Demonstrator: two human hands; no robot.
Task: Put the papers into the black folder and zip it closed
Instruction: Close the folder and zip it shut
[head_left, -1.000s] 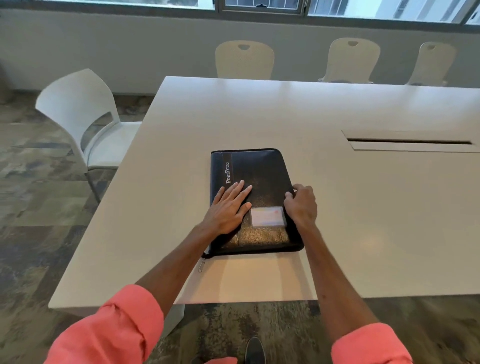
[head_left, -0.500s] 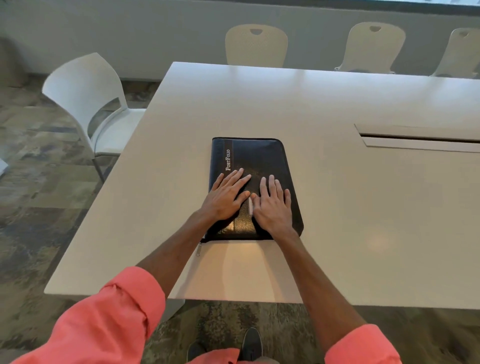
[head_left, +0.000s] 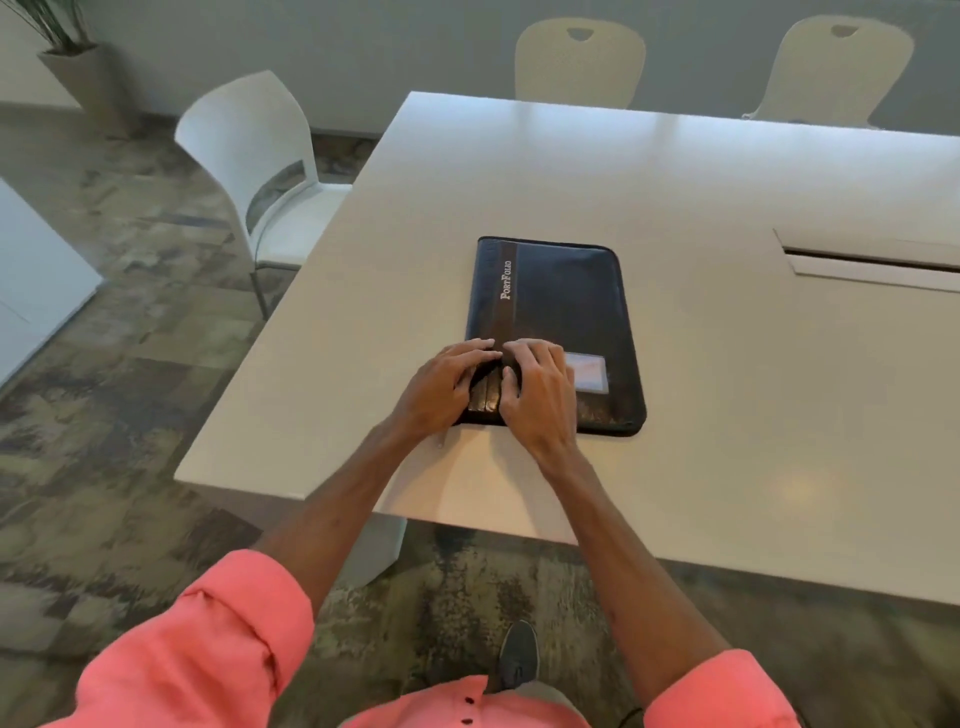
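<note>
The black folder (head_left: 566, 306) lies closed and flat on the white table (head_left: 727, 208), its "PortFolio" stripe along the left side. No papers show. My left hand (head_left: 444, 387) and my right hand (head_left: 540, 392) sit side by side on the folder's near left corner, fingers bent and pressing on the cover, fingertips nearly touching. A small clear card window (head_left: 587, 370) shows just right of my right hand. A small metal zip pull (head_left: 440, 445) pokes out at the near left corner beside my left wrist.
A white chair (head_left: 260, 166) stands at the table's left end, and two cream chairs (head_left: 579, 62) line the far side. A cable slot (head_left: 872, 260) is cut into the table on the right. A planter (head_left: 83, 78) stands far left.
My right hand went from the folder's right edge to lie flat beside my left hand. Both hands then slid toward the near left corner and curled their fingers. The view tilted further down.
</note>
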